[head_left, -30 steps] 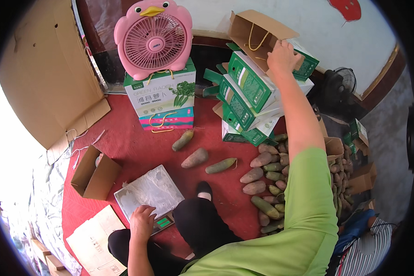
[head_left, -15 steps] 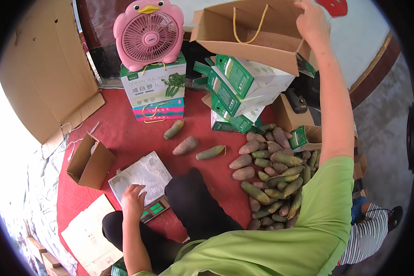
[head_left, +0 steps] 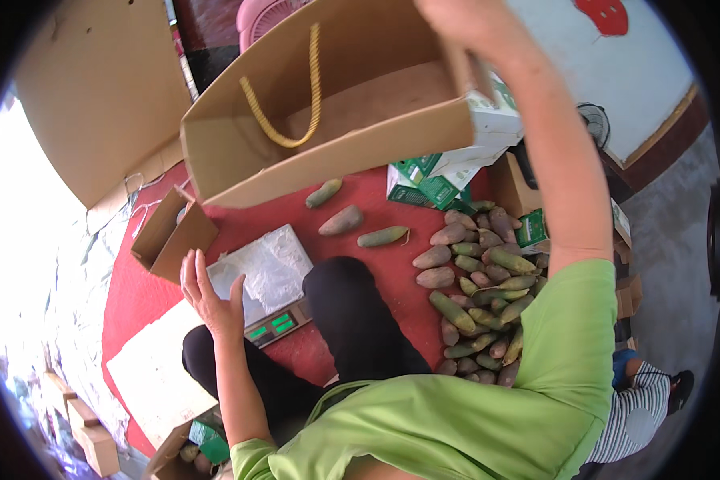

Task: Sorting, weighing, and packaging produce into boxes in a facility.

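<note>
My right hand [head_left: 476, 28] grips the upper right side of a large open cardboard box [head_left: 344, 160], whose fingers are partly cut off by the frame's top. The box hangs tilted over the far part of the red mat [head_left: 400, 288], its opening toward me and a yellow rope handle [head_left: 315, 96] inside. Fingers spread, my left hand [head_left: 216, 300] is raised beside the left edge of a digital scale [head_left: 260, 268] and holds nothing. Beyond the scale lie three loose radishes, one of them a green radish [head_left: 382, 236]. A pile of green and pinkish radishes [head_left: 488, 296] lies to the right.
Green-and-white cartons [head_left: 500, 120] are stacked behind the pile. A small open carton [head_left: 180, 240] stands left of the scale, near a large cardboard sheet [head_left: 96, 104]. A pink fan [head_left: 264, 20] is partly hidden. At lower right is a person in a striped shirt [head_left: 636, 416].
The large box has come nearer and leftward in my right hand, now covering much of the fan and cartons. My left hand has opened wider and shifted left off the scale.
</note>
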Demonstrator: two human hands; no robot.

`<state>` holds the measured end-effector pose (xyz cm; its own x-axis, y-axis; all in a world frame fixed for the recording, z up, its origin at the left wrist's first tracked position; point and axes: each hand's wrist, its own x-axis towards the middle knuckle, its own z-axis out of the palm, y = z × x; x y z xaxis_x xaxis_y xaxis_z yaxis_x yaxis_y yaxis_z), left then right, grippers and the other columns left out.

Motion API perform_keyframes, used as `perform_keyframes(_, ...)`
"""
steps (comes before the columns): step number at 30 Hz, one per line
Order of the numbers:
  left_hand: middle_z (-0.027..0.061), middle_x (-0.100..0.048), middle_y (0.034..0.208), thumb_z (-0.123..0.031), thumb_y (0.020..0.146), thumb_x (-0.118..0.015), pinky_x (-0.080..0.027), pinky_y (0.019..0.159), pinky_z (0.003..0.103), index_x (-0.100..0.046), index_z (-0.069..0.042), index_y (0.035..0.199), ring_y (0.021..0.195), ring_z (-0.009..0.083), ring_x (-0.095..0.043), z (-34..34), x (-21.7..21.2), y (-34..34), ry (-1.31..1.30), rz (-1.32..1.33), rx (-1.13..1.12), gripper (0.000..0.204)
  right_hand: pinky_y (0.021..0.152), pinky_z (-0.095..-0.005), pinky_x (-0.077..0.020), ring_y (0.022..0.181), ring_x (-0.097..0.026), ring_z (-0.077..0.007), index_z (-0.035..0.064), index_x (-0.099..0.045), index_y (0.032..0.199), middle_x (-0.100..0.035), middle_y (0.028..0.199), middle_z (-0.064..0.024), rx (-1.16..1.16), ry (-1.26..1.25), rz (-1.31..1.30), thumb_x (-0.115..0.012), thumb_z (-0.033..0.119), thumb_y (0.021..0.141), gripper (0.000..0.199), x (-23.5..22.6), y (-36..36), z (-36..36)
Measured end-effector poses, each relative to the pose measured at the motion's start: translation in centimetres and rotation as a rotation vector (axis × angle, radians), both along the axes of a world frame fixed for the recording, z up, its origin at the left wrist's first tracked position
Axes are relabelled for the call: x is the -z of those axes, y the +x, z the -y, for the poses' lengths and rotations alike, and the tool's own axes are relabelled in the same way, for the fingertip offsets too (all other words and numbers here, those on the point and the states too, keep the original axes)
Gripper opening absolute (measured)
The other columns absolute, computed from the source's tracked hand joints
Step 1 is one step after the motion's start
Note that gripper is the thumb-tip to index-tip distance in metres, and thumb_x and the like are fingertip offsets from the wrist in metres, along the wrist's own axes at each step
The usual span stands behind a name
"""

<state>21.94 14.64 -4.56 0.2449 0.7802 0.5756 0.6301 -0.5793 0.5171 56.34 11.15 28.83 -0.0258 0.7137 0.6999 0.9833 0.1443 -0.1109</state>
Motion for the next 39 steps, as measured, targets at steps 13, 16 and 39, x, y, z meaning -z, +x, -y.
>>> perform_keyframes(13, 0.0039, -0.057, 0.082, -0.005, 0.075, -0.066, -0.044, 0.093, 0.039, -0.068, -0.008, 0.088, 0.081, 0.0217, -0.058, 0.3, -0.4, -2.4, 0.126, -0.275, 0.012, 0.014, 0.091, -0.0381, -0.0460, 0.102, -0.058, -0.0324, 0.0022, -0.069, 0.095, -0.065, 0.106, -0.0150, -0.452, -0.091, -0.384, -0.045, -0.007, 0.072, 0.035, 22.5, -5.5, -8.8)
perform_keyframes(16, 0.0036, -0.056, 0.081, -0.005, 0.075, -0.064, -0.047, 0.077, 0.036, -0.067, -0.008, 0.086, 0.079, 0.0224, -0.057, 0.8, -0.3, -2.7, 0.033, -0.328, 0.006, 0.012, 0.092, -0.0376, -0.0453, 0.104, -0.057, -0.0316, 0.0023, -0.069, 0.096, -0.064, 0.107, -0.0149, -0.440, -0.055, -0.442, -0.045, -0.008, 0.075, 0.034, 25.6, -4.6, -8.4)
perform_keyframes(39, 0.0058, -0.060, 0.091, 0.001, 0.074, -0.057, -0.043, 0.083, 0.038, -0.069, -0.010, 0.099, 0.096, 0.0248, -0.058, -0.6, 2.9, -1.4, -0.380, -0.643, 0.065, 0.029, 0.089, -0.0336, -0.0475, 0.102, -0.062, -0.0275, 0.0017, -0.065, 0.109, -0.064, 0.110, -0.0168, 0.215, -0.255, -1.130, -0.060, 0.004, 0.081, 0.028, 48.4, 1.8, 4.1)
